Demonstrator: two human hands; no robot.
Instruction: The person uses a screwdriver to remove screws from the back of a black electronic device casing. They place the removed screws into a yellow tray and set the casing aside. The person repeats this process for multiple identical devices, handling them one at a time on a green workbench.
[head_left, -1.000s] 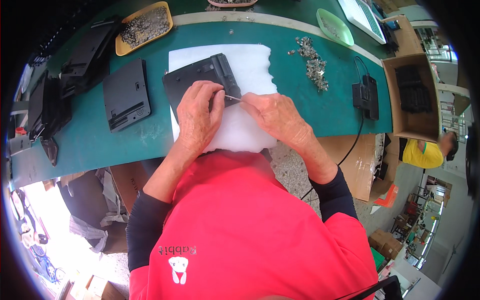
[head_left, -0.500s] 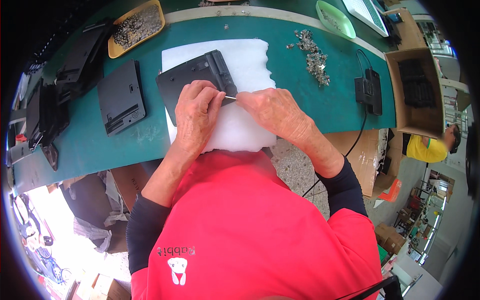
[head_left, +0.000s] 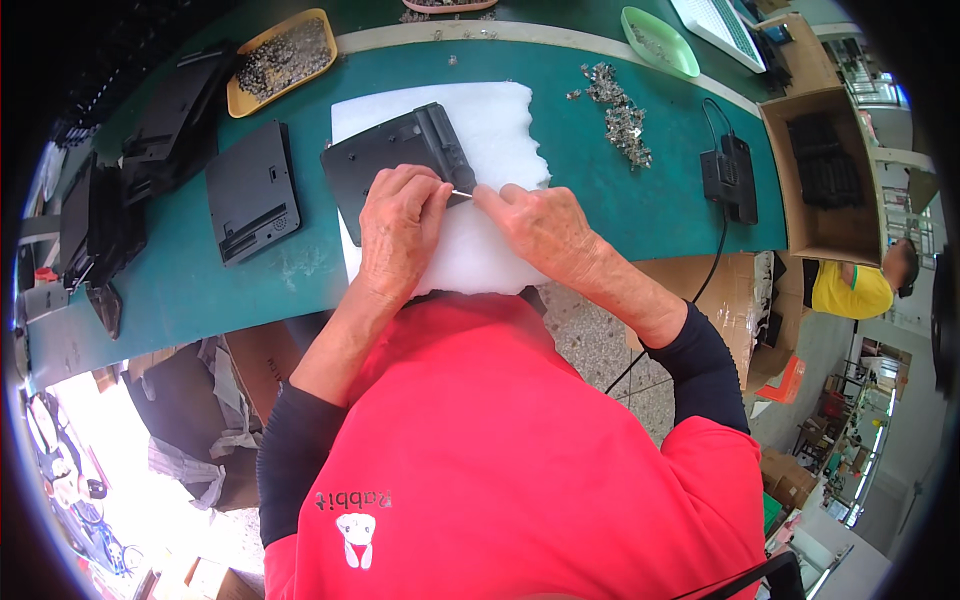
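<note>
A black plastic housing (head_left: pixel 375 155) lies tilted on a white foam sheet (head_left: pixel 500 110) in front of me. My left hand (head_left: pixel 402 225) rests over its near right part, thumb and fingertips pinched together; what they pinch is hidden. From the right, my right hand (head_left: pixel 540 228) reaches in with its fingers closed on a thin metal rod (head_left: pixel 462 194). The rod spans the small gap between both hands, at the housing's right edge. The far end of the rod is covered by my left fingertips.
Another black housing (head_left: pixel 253 195) lies left, beside stacked black housings (head_left: pixel 175 125). Small metal parts fill a yellow tray (head_left: pixel 283 65) and form a loose pile (head_left: pixel 622 120) on the green table (head_left: pixel 690 235). A black power adapter (head_left: pixel 728 178), a cardboard box (head_left: pixel 850 235) and a green tray (head_left: pixel 660 42) stand right.
My right hand has turned slightly, its knuckles showing more bent. The left hand keeps its pinch at the housing. The whole view has shifted a little.
</note>
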